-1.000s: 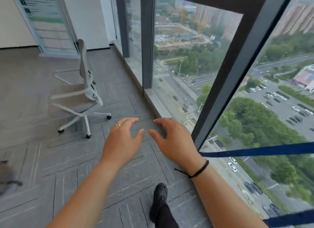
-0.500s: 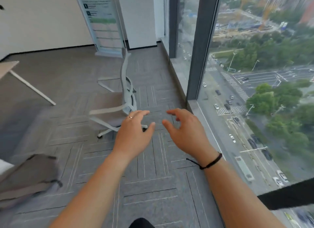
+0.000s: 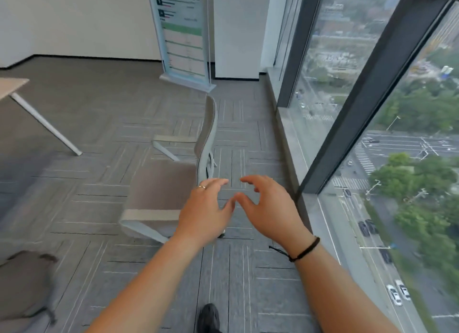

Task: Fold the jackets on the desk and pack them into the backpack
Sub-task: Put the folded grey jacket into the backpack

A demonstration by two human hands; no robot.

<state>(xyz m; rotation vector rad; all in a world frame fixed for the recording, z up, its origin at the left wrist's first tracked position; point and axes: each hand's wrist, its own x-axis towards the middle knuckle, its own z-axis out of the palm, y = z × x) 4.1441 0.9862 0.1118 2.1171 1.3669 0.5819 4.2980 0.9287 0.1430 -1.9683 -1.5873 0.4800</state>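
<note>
Our 2 hands hang in front of us with nothing in them. The fingers of the left hand [image 3: 205, 209] are loosely curved and spread, a ring on 1 of them; the fingers of the right hand [image 3: 268, 208] are likewise relaxed and apart, with a black cord bracelet [image 3: 304, 250] at the wrist. The 2 thumbs lie near each other but grip nothing.

Beyond the hands stands an office chair [image 3: 169, 183], its seat bare. Further out we see a banner stand [image 3: 185, 34], a window wall [image 3: 372, 109] on the right, and 1 corner of a desk [image 3: 12, 85] at the far left edge. A blurred grey-brown fabric object [image 3: 24, 283] sits at the lower left; we judge it may be the backpack or 1 of the jackets, but we cannot tell which. No jacket is plainly in view.

We judge the step in hand to be the approach to the work surface. To do it well:

1. We turn the head toward the left until the desk top is in full view.
2. We keep both hands free and relaxed.
3. We locate each jacket before we reach.
4. We step around the chair, not through it.
</note>
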